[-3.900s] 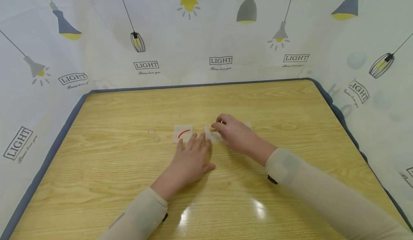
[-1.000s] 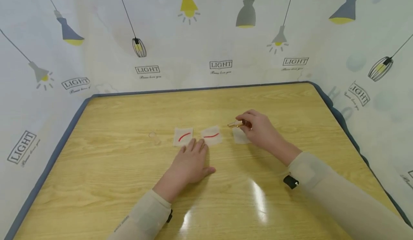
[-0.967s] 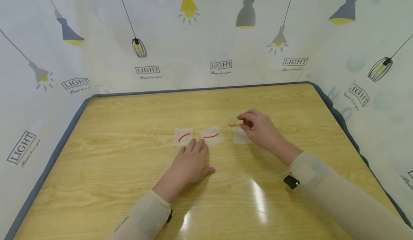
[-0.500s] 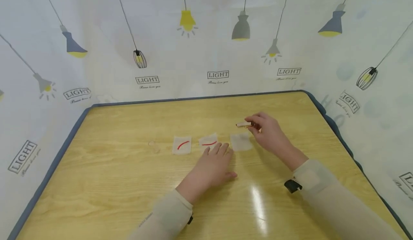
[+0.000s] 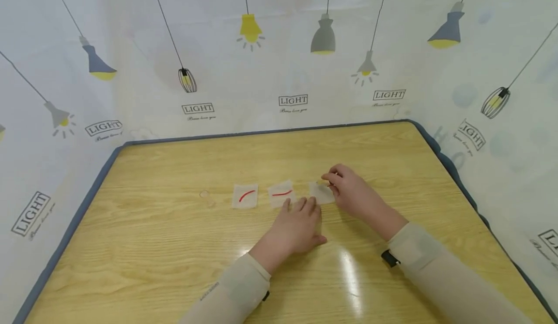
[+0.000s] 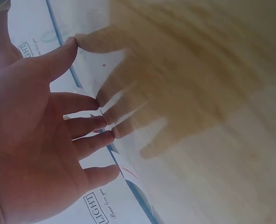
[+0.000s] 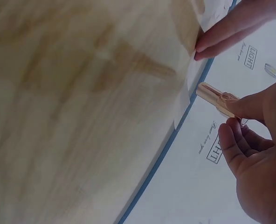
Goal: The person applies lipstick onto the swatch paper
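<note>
Here, middle paper (image 5: 279,200): flat on table (image 5: 174,256), marked red;
Left paper (image 5: 245,203): left of middle paper, marked red;
Right paper (image 5: 321,196): right of middle paper;
Stick (image 7: 216,98): right of middle paper, at right paper, contact unclear;
Right hand (image 5: 354,191): pinching stick;
Left hand (image 5: 295,228): fingers apart, near middle paper's lower right corner
</note>
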Available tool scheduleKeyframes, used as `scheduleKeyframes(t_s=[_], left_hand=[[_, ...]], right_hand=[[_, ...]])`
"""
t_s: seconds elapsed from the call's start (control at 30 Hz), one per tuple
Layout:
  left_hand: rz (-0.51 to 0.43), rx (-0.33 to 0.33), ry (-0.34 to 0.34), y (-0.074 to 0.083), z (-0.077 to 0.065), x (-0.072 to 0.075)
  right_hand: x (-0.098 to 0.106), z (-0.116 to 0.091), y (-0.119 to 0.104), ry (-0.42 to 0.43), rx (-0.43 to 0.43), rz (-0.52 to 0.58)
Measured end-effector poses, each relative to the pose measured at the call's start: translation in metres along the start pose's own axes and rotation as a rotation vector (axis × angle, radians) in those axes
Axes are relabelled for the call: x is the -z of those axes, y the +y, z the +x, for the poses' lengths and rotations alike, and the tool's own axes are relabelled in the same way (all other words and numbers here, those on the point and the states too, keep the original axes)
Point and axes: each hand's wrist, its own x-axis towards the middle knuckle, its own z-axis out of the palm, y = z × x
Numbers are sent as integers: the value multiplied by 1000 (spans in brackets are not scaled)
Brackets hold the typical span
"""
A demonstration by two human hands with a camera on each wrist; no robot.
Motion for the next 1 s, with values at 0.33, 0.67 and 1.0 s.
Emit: scheduleKeyframes(t_s=[0.33, 0.67, 1.0], left_hand=[[8, -4, -5, 0, 5, 9], [-32, 27, -11, 9, -3, 3], [-88, 57, -8, 11, -2, 6]], right_hand=[[-4, 8, -9, -17, 93, -68], [-9, -4, -19, -1, 62, -74], [-6, -4, -20, 66, 40, -80]])
